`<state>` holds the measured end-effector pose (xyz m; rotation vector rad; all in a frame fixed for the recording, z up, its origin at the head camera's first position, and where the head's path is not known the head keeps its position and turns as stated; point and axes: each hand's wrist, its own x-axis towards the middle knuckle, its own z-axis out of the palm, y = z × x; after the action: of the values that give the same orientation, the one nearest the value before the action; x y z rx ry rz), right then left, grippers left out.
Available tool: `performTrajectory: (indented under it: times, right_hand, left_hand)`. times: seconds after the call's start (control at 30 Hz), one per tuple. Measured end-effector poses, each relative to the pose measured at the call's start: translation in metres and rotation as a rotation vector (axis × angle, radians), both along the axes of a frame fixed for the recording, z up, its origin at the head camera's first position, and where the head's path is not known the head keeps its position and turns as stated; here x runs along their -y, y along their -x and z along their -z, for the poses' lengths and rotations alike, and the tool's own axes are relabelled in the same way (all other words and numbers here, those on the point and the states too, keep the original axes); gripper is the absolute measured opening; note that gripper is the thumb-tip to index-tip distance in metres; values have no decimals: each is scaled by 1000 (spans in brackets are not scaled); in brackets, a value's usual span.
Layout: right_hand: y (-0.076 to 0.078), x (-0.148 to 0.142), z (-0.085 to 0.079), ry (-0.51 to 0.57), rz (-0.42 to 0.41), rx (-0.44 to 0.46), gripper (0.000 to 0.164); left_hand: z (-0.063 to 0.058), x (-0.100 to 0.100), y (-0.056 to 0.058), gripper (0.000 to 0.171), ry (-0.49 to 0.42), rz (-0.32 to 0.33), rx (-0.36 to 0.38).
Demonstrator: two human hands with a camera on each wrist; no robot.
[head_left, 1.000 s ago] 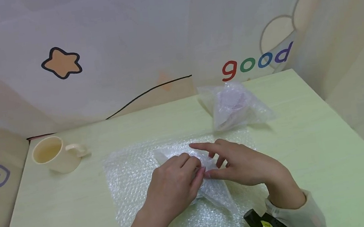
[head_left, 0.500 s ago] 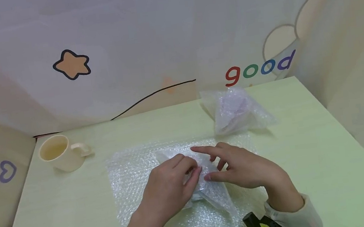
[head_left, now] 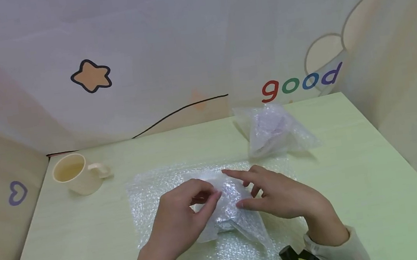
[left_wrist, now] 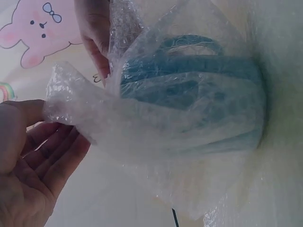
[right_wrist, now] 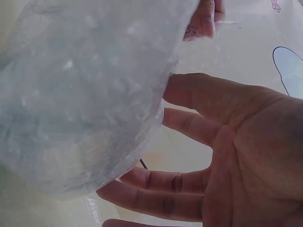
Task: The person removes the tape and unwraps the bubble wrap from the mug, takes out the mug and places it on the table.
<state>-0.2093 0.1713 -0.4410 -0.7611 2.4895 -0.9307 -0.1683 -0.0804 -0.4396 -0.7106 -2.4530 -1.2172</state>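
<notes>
A blue mug [left_wrist: 227, 78] with a handle shows through bubble wrap in the left wrist view. In the head view its wrapping [head_left: 232, 196] lies between both hands, over a flat bubble wrap sheet [head_left: 146, 198]. My left hand [head_left: 181, 213] pinches a loose edge of the wrap between thumb and fingers; in the left wrist view this flap [left_wrist: 61, 94] is pulled out from the mug. My right hand [head_left: 278, 193] touches the far side of the bundle, thumb and fingers spread and not closed round it. The wrapping's underside is hidden.
A cream mug [head_left: 83, 180] stands at the table's left rear. Towards the back right sits another bubble-wrapped bundle [head_left: 274, 128], pale purple inside. Printed cloth walls [head_left: 169, 65] stand behind and beside the table [head_left: 373, 196].
My left hand has drawn leftward with the wrap's edge, away from the right hand, uncovering more of the bundle. The right hand stays about where it was. The head view has shifted slightly.
</notes>
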Motion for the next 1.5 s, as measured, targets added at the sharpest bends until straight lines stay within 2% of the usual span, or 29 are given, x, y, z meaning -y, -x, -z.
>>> performTrajectory:
  times: [0.13, 0.23, 0.53, 0.63, 0.8, 0.9, 1.17, 1.5]
  right_hand:
    - [0, 1, 1, -2, -7, 3, 71]
    - [0, 1, 1, -10, -5, 3, 70]
    - [-1, 5, 2, -29, 18, 18, 68]
    - [-1, 6, 4, -31, 26, 19, 67]
    - [-1, 8, 4, -35, 27, -4, 66]
    - [-1, 8, 5, -39, 28, -19, 65]
    - [-1, 8, 4, -31, 24, -18, 65]
    - [0, 8, 4, -28, 20, -16, 65]
  left_hand:
    - [-3, 7, -2, 12, -118, 1, 151]
    - [-5, 12, -3, 13, -182, -19, 234]
    - [-7, 29, -7, 13, -323, -69, 425]
    - [-8, 36, -10, 11, -363, -95, 461]
    - [-10, 48, -14, 17, -403, -131, 472]
    - [-10, 55, -16, 21, -410, -130, 468]
    - [-7, 67, -17, 32, -389, -149, 476]
    - [-4, 76, -20, 40, -267, -216, 474]
